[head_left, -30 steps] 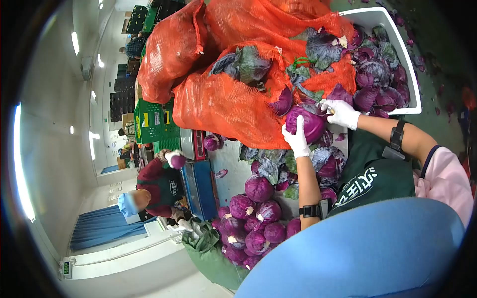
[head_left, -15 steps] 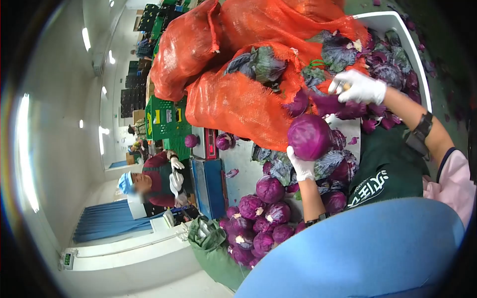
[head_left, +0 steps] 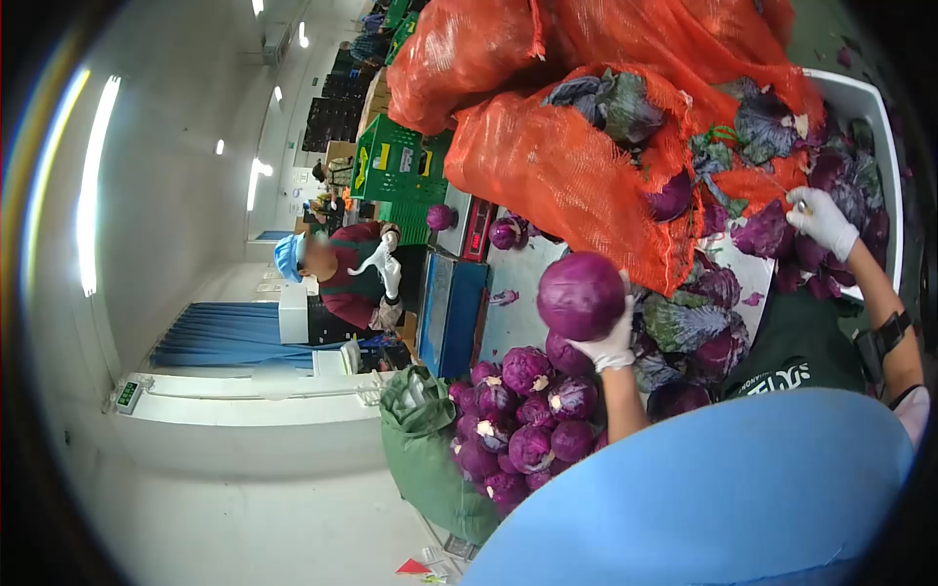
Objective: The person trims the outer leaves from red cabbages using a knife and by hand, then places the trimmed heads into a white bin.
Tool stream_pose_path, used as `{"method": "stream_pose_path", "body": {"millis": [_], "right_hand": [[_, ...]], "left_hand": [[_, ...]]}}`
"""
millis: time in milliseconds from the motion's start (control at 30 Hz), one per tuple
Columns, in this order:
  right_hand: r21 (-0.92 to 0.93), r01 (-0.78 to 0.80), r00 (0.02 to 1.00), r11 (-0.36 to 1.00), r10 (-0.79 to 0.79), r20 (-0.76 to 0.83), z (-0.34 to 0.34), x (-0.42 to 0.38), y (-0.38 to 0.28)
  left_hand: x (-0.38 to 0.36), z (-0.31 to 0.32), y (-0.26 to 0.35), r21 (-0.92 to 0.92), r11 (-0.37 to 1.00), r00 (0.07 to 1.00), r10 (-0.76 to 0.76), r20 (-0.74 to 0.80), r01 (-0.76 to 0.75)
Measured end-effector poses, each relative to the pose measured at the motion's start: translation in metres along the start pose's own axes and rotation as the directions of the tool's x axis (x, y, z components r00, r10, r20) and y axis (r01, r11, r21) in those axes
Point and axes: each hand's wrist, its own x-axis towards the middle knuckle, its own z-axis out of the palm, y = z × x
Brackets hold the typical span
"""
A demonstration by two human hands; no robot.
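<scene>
A round, trimmed red cabbage (head_left: 582, 298) sits in my left hand (head_left: 612, 342), whose white-gloved fingers curl round its side. It is held over a heap of red cabbages (head_left: 532, 386). My right hand (head_left: 826, 221), also gloved, is closed on a small tool that looks like a knife (head_left: 803, 206); its blade barely shows. Right beside that hand lies a loose purple leaf (head_left: 764, 232). Cabbages with dark outer leaves (head_left: 689, 322) lie between my two hands.
Orange mesh sacks (head_left: 557, 171) lie behind the work surface. A white bin (head_left: 891, 156) holds leaves. A scale (head_left: 477, 230), a blue box (head_left: 451, 313), green crates (head_left: 399, 161) and a green sack (head_left: 430, 459) stand around. A gloved co-worker (head_left: 357, 273) is beyond.
My left hand has carried the cabbage toward the heap of trimmed cabbages. My right hand has drawn away from it, nearer the white bin. The camera view has shifted.
</scene>
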Motion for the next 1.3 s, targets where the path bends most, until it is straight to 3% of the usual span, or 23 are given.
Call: {"method": "stream_pose_path", "body": {"millis": [100,167,267,400,433,467,500,533,600,667,700,767,833,900,933,967,1000,1033,1067,1100,1200,1267,1300], "right_hand": [[0.311,-0.263,0.963,0.914,0.231,0.136,0.005,-0.014,0.018],[0.363,-0.347,0.936,0.865,0.34,0.086,0.013,-0.019,0.038],[0.412,-0.364,0.928,0.835,0.363,0.083,0.024,-0.028,0.07],[0.276,-0.384,0.923,0.881,0.37,0.104,0.039,-0.032,0.087],[0.319,-0.368,0.929,0.873,0.355,0.101,0.053,-0.03,0.114],[0.343,-0.422,0.906,0.84,0.4,0.136,0.051,-0.03,0.094],[0.363,-0.473,0.881,0.803,0.441,0.173,0.047,-0.03,0.067],[0.4,-0.289,0.957,0.87,0.258,0.131,0.061,-0.032,0.077],[0.481,-0.406,0.914,0.777,0.332,0.234,0.059,-0.032,0.035],[0.495,-0.461,0.886,0.736,0.35,0.305,0.067,-0.029,0.011],[0.543,-0.417,0.908,0.729,0.301,0.293,0.071,-0.028,0.003],[0.487,-0.425,0.9,0.763,0.296,0.32,0.078,-0.026,0.002],[0.461,-0.345,0.932,0.817,0.239,0.274,0.074,-0.019,-0.014],[0.466,-0.291,0.952,0.835,0.202,0.231,0.105,-0.019,0.048],[0.596,-0.246,0.967,0.765,0.155,0.2,0.12,-0.021,0.079],[0.55,-0.341,0.939,0.763,0.248,0.238,0.108,-0.02,0.07],[0.502,-0.434,0.9,0.749,0.34,0.271,0.089,-0.023,0.055],[0.452,-0.523,0.852,0.723,0.431,0.297,0.078,-0.023,0.043],[0.52,-0.495,0.869,0.697,0.404,0.285,0.082,-0.027,0.057],[0.513,-0.508,0.861,0.692,0.418,0.289,0.083,-0.029,0.06],[0.477,-0.552,0.833,0.684,0.469,0.292,0.08,-0.027,0.061],[0.497,-0.547,0.836,0.674,0.473,0.279,0.092,-0.027,0.073],[0.505,-0.544,0.837,0.671,0.474,0.272,0.096,-0.025,0.075]], "left_hand": [[0.002,-0.013,0.043,-0.008,0.989,0.987,0.148,-0.068,-0.149],[0.006,-0.025,0.074,-0.016,0.964,0.957,0.263,-0.121,-0.267],[0.013,-0.048,0.115,-0.04,0.901,0.886,0.415,-0.207,-0.432],[0.048,-0.073,0.154,-0.024,0.791,0.748,0.567,-0.345,-0.611],[0.07,-0.077,0.162,0.102,0.767,0.696,0.623,-0.358,-0.634],[0.102,-0.088,0.174,0.562,0.634,0.626,0.741,-0.245,-0.531],[0.115,-0.064,0.169,0.462,0.721,0.713,0.661,-0.234,-0.517],[0.128,-0.037,0.162,0.362,0.8,0.79,0.572,-0.22,-0.478],[0.144,0.039,0.115,-0.002,0.95,0.949,0.313,0.051,-0.313],[0.156,0.082,0.041,0.382,0.902,0.978,0.172,0.116,-0.204],[0.17,0.085,0.014,0.456,0.887,0.987,-0.005,0.163,-0.071],[0.2,0.082,-0.038,0.781,0.624,0.977,-0.172,0.128,0.008],[0.224,0.053,-0.064,0.925,0.359,0.958,-0.288,-0.013,0.12],[0.236,0.032,-0.063,0.96,0.243,0.989,-0.095,-0.116,0.136],[0.247,0.016,-0.047,0.915,0.384,0.989,0.024,-0.148,0.127],[0.262,-0.007,-0.022,0.853,0.513,0.971,0.136,-0.197,0.101],[0.266,-0.029,0.004,0.859,0.503,0.944,0.319,-0.085,-0.092],[0.268,-0.029,0.041,0.869,0.485,0.892,0.43,-0.141,-0.096],[0.252,-0.007,0.063,0.908,0.405,0.767,0.614,-0.187,-0.104],[0.243,-0.003,0.081,0.974,0.207,0.71,0.699,-0.083,-0.091],[0.269,-0.031,0.13,0.992,-0.051,0.741,0.66,0.122,-0.118],[0.294,-0.047,0.15,0.984,-0.175,0.71,0.688,0.154,-0.044],[0.295,-0.035,0.147,0.988,-0.156,0.748,0.653,0.119,-0.021]]}}
